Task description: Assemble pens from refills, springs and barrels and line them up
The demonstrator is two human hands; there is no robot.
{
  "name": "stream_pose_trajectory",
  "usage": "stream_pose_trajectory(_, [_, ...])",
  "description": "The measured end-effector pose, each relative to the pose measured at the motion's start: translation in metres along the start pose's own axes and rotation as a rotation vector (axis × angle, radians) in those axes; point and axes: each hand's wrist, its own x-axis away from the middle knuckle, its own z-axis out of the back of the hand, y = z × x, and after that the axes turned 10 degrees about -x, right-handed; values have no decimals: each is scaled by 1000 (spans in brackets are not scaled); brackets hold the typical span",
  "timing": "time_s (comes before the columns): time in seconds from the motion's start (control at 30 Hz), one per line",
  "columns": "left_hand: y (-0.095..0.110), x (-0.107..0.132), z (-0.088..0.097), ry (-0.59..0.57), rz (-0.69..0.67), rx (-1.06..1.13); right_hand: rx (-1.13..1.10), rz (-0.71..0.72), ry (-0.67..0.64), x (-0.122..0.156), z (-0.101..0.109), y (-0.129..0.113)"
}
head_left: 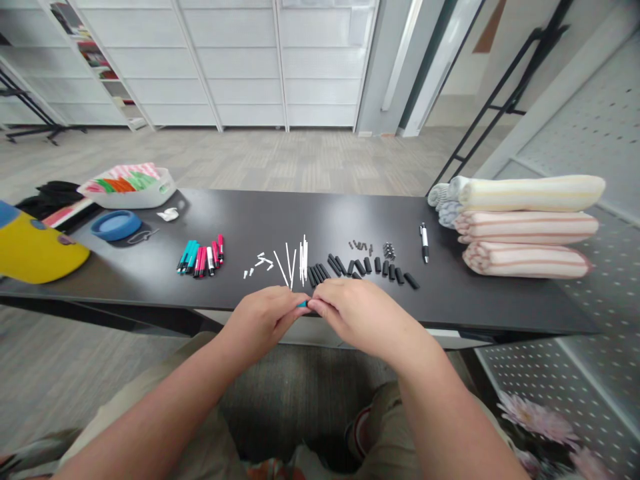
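Note:
My left hand (257, 319) is closed on a teal pen barrel (303, 304) at the table's front edge; only a short bit of it shows. Against its right end, my right hand (357, 312) has thumb and fingers pinched together, hiding what they hold. Just beyond the hands lie thin white pen refills (304, 260) and several black rubber grips (367, 265). Small white pieces (261, 259) are scattered left of the refills. Farther left is a group of teal, pink and white pen barrels (209, 257). Small springs (389, 251) and tiny dark pieces (361, 247) lie behind the grips.
A white-and-black pen (425, 241) lies at right, near stacked rolled towels (530, 227). On the left are a white basket (127, 197) of colourful items, a blue ring-shaped object (116, 225), crumpled white tissue (169, 214) and a yellow object (40, 247) overlapping the dark table (240, 213).

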Motion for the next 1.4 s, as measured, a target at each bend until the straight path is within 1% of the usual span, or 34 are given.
stream_pose_trajectory(0.17, [-2, -1, 0, 60, 5, 33, -54, -16, 14, -1, 0, 0])
stream_pose_trajectory(0.27, [-1, 1, 0, 79, -22, 28, -63, 37, 9, 0, 0, 2])
stream_pose_trajectory(0.37, [1, 3, 3, 85, -53, -68, -88, 73, 9, 1, -2, 4])
stream_pose_trajectory(0.47, [3, 3, 6, 70, -60, -159, -93, 61, 20, 2, -3, 2])
stream_pose_trajectory(0.53, [5, 3, 6, 58, -58, -168, -95, 48, 12, 3, 1, 0])
stream_pose_trajectory(0.6, [6, 3, 4, 59, -31, -141, -114, 25, 18, 7, 10, 2])
stream_pose_trajectory(0.67, [7, 2, 2, 71, 40, -88, -110, -30, 77, 14, 23, 10])
stream_pose_trajectory(0.73, [9, 2, 2, 101, 133, -24, -19, -140, 201, 26, 38, 27])
stream_pose_trajectory(0.8, [10, 0, 4, 121, 220, 37, 169, -332, 366, 40, 50, 50])
stream_pose_trajectory(0.83, [11, -1, 6, 125, 255, 63, 260, -423, 414, 47, 54, 63])
stream_pose_trajectory(0.87, [11, -2, 8, 120, 287, 84, 322, -490, 429, 54, 56, 76])
stream_pose_trajectory(0.97, [11, -5, 13, 89, 356, 128, 382, -600, 377, 69, 57, 107])
stream_pose_trajectory(1.07, [12, -6, 13, 81, 383, 161, 335, -688, 302, 74, 54, 122])
stream_pose_trajectory(1.2, [13, -6, 12, 67, 386, 172, 236, -687, 247, 70, 52, 126])
stream_pose_trajectory(1.33, [12, -6, 11, 56, 391, 173, 240, -682, 264, 69, 52, 126])
stream_pose_trajectory(1.4, [11, -6, 11, 54, 393, 176, 256, -670, 281, 69, 54, 123])
